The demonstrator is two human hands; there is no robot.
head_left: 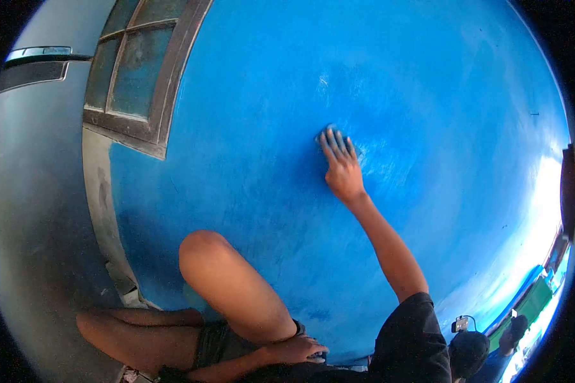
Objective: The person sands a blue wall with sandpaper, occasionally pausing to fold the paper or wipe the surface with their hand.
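Pad (319, 136) under right fingers (333, 140), long axis perhaps across them.

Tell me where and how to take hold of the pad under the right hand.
Probably by the uncovered edge of the pad, coming from the window side: the right hand covers its middle and the wall backs it.

The right hand (344, 167) covers most of a dark pad (319, 136), hiding its shape. A dark thing (317, 357) by the left hand (295, 350) is too indistinct to name. The top edge crops the window (131, 70).
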